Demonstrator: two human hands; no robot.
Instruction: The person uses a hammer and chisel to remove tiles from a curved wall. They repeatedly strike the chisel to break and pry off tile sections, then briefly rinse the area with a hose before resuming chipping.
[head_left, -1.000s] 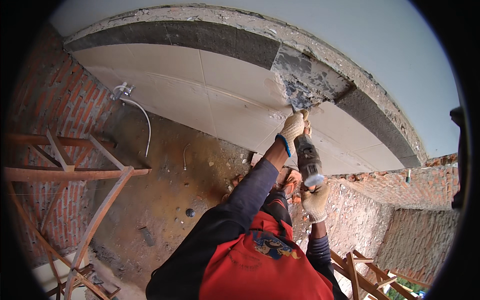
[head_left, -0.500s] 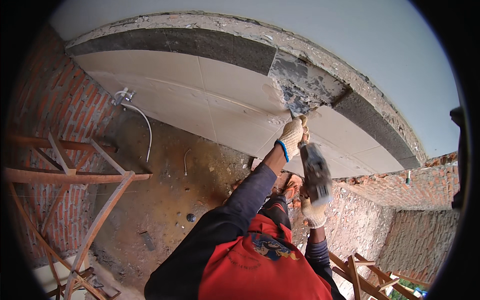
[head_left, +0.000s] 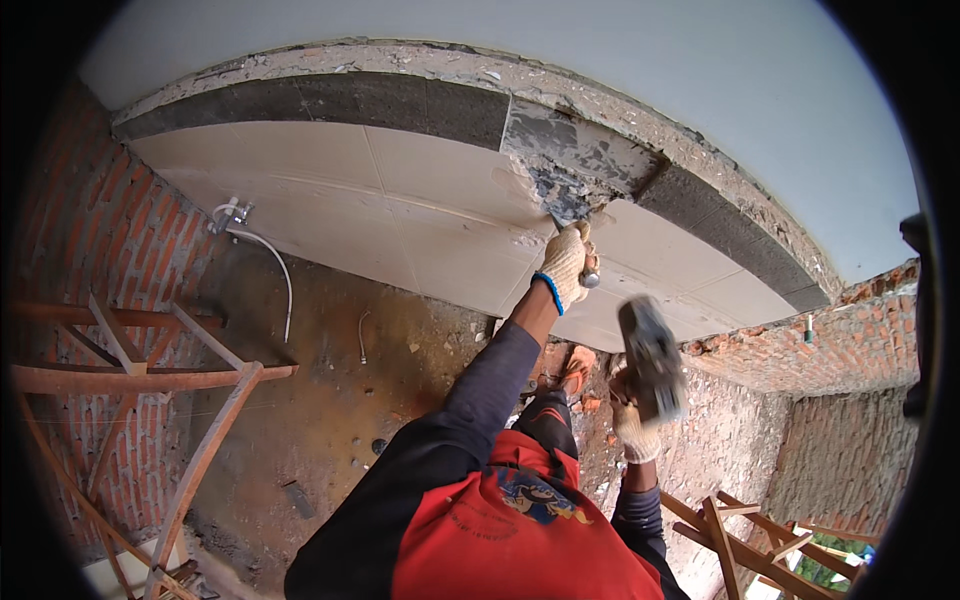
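My left hand (head_left: 562,268), in a knitted cream glove with a blue cuff, is wrapped round a metal chisel (head_left: 591,279). The butt of the chisel sticks out of the fist, and its other end meets the wall at the lower edge of a broken patch (head_left: 566,190). Bare grey mortar shows there, between cream wall tiles (head_left: 440,235) and a dark grey tile band (head_left: 400,100). Lower right, my gloved right hand (head_left: 634,430) is closed on a hammer; its heavy, blurred head (head_left: 653,360) hangs apart from the chisel and hides most of the handle.
A tap (head_left: 230,214) with a white hose (head_left: 282,270) juts from the wall at left. Wooden trestles (head_left: 205,450) stand at lower left, with more timber frames (head_left: 730,540) at lower right. Rubble and wet patches cover the dirt floor (head_left: 290,400). Rough brick walls rise on both sides.
The hammer head has swung away from the chisel, down and to the right, so the chisel's butt now shows. The whole view has shifted slightly; my left hand keeps its grip at the broken patch.
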